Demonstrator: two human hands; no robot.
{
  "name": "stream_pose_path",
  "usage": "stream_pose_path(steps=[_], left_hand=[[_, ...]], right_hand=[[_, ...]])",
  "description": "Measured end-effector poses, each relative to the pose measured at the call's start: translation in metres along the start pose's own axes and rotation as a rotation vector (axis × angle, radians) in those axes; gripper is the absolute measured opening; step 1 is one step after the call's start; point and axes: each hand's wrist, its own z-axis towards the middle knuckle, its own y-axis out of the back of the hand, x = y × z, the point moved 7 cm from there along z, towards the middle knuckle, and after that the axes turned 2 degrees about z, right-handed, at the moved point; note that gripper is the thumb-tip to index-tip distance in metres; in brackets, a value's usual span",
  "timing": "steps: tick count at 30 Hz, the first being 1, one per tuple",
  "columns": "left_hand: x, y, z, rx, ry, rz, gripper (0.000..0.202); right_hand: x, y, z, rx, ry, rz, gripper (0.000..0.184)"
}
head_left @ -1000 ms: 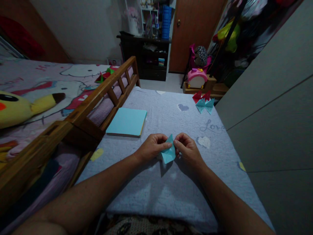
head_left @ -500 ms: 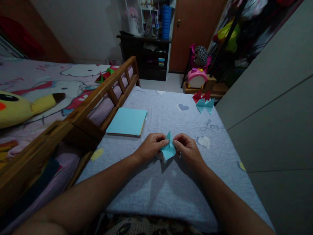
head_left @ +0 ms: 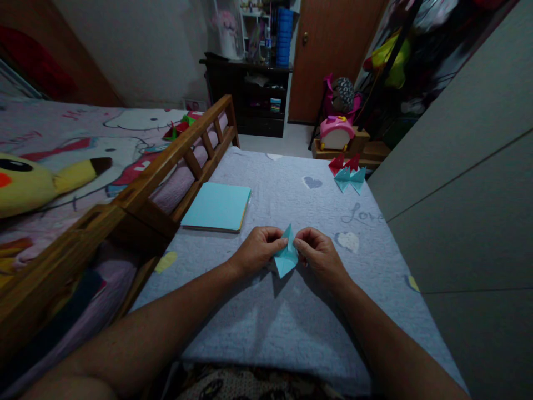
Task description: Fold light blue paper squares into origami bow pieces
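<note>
A small light-blue folded paper (head_left: 286, 261) is held between my two hands, a little above the cloth-covered surface (head_left: 266, 328). My left hand (head_left: 260, 250) pinches its left side, thumb on top. From the right, my right hand (head_left: 318, 251) grips the opposite edge between thumb and fingertips. One point of the paper sticks up between the hands and another points down toward me. Ahead to the left lies a square stack of light-blue paper (head_left: 219, 206). Folded paper pieces, light blue (head_left: 350, 179) and red (head_left: 337, 163), stand at the far right corner.
A wooden rail (head_left: 166, 161) runs along the left, with a patterned bed and a yellow plush toy (head_left: 25, 186) beyond it. A pale cabinet (head_left: 470, 205) borders the right side. Past the far edge stand a dark shelf unit (head_left: 245, 100) and a pink toy case (head_left: 336, 133).
The lower point of the folded paper has swung slightly down and to the left. Both hands keep their pinch in nearly the same place.
</note>
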Motion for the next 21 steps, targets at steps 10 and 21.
stream_pose_path(steps=[10, 21], left_hand=[[0.0, -0.004, 0.0, 0.057, -0.001, 0.019, 0.031], [-0.003, -0.004, -0.001, 0.077, 0.002, 0.002, 0.032]], right_hand=[[-0.004, 0.001, 0.002, 0.017, 0.009, -0.032, 0.026], [0.006, -0.003, -0.001, 0.035, 0.163, -0.097, 0.02]])
